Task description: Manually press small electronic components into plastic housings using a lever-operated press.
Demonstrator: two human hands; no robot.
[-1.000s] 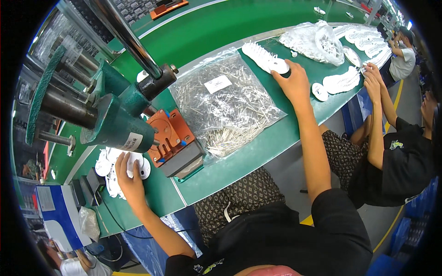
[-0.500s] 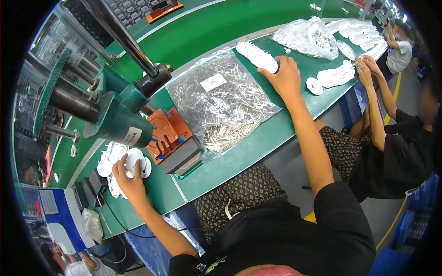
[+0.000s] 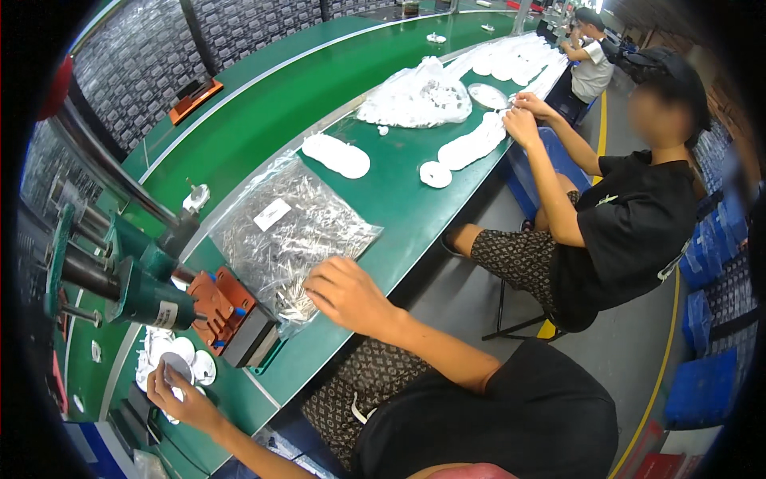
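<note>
At the lower left, my left hand (image 3: 185, 403) pinches a round disc (image 3: 177, 368), its face greyish in shadow, above a pile of white discs (image 3: 204, 369). My right hand (image 3: 351, 297) is over the near edge of a clear plastic bag (image 3: 271, 188). Its fingers are stretched out and slightly bent, with the tips by the loose metal pins (image 3: 292, 307) at the bag's mouth. No object shows in that hand. Between my hands stands a green press (image 3: 152, 291) with an orange fixture (image 3: 219, 307) under its ram.
A row of white discs (image 3: 337, 156) lies beyond the bag. Farther right are a bag of white parts (image 3: 419, 96) and another disc row (image 3: 471, 144). A co-worker's hands (image 3: 527, 120) work at the table edge. A green conveyor (image 3: 271, 100) runs behind.
My right hand has come away from the row of white discs to the metal pins at the bag. My left hand stays at the disc pile. The view has swung to the right.
</note>
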